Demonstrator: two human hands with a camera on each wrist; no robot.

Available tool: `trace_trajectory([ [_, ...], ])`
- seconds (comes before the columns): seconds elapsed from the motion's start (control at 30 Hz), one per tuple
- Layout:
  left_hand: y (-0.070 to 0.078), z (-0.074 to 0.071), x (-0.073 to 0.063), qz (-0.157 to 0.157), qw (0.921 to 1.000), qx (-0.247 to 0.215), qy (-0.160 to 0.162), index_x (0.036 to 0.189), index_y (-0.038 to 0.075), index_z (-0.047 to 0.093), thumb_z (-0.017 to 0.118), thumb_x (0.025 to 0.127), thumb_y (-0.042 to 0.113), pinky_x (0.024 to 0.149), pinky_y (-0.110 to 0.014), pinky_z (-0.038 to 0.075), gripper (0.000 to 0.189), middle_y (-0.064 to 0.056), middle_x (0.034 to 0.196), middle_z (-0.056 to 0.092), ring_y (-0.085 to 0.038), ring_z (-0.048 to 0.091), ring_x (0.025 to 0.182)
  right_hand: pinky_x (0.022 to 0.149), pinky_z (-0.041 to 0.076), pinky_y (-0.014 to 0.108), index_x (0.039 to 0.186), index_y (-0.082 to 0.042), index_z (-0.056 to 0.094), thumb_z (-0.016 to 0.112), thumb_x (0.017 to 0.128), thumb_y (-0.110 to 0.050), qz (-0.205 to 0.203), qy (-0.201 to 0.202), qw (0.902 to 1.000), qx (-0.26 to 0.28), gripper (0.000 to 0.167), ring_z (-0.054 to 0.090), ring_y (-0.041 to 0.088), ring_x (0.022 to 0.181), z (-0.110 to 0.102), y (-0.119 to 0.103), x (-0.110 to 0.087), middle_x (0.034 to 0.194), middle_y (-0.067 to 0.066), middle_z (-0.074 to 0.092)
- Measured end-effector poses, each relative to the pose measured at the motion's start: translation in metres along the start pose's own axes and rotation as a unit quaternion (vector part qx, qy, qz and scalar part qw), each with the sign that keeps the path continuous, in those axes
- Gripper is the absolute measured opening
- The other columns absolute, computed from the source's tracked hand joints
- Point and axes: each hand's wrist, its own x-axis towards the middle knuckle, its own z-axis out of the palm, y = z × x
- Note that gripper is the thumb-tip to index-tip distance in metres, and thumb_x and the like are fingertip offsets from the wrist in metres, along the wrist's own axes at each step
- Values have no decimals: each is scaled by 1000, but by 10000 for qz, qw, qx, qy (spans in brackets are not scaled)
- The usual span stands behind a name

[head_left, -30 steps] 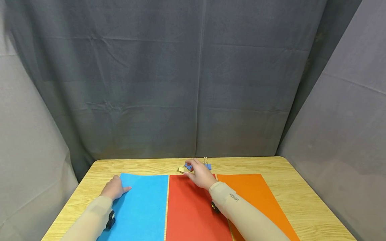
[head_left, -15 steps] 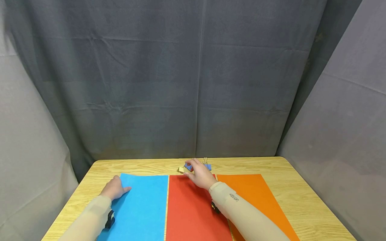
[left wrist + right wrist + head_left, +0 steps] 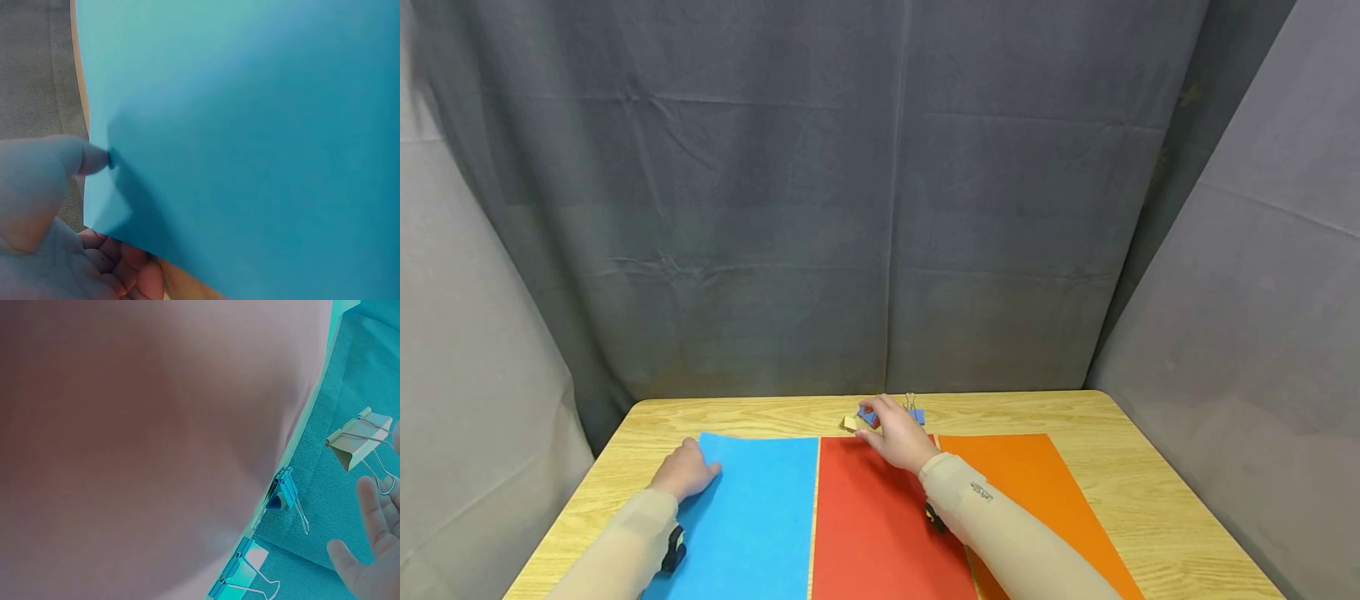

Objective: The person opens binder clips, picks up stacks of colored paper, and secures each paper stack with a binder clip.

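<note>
Yellow binder clip (image 3: 360, 445) near the red sheet's (image 3: 883, 525) far edge, wire handles pinched by the right hand's (image 3: 901, 435) partly curled fingers, two blue clips (image 3: 918, 416) nearby, left hand (image 3: 683, 471) gripping the blue sheet's (image 3: 760, 508) corner.

A single small line of dark slanted lettering (image 3: 982, 492) stood at about five o'clock in the head view, printed on a long cream fabric sleeve (image 3: 1018, 537). Its characters were too small and blurred to read; nothing else was legible.
</note>
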Motion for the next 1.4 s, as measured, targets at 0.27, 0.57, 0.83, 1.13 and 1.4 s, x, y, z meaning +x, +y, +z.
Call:
trace_trajectory([
  [0.27,-5,-1,2,-89,9997,-143,-168,143,-24,23,51,105,17,99,-70,47,62,-47,137,44,-60,53,121,84,57,27,138,-13,58,74,96,-30,-39,1,10000,-44,47,60,12,94,0,-2,0,115,-1,59],
  [0.57,-12,-5,4,100,9980,-625,23,136,-23,37,51,103,10,100,-68,48,49,-44,131,50,-59,54,120,92,58,38,139,-8,58,73,97,-31,-90,-107,9999,-5,50,66,27,107,-1,-14,1,128,12,62],
  [0.83,-14,-8,6,-25,9928,-1177,206,103,-10,53,61,99,7,74,-39,46,20,-18,91,54,-30,53,85,91,59,38,138,-8,59,74,97,-28,-42,-217,9998,-31,48,67,27,108,-3,-26,1,129,8,62],
  [1.13,-13,-12,7,-352,9864,-1604,103,121,-15,52,61,101,8,98,-59,48,32,-33,120,56,-43,54,105,90,58,36,138,-10,59,74,97,-28,-62,-288,9996,-21,48,67,26,107,-5,-31,3,127,6,63],
  [1.4,-21,-10,12,-324,9811,-1901,137,111,-6,51,64,100,9,92,-52,41,23,-28,116,51,-43,47,108,89,58,33,137,-10,60,75,96,-31,-28,-400,9991,-113,48,65,20,103,-5,-33,6,127,4,63],
])
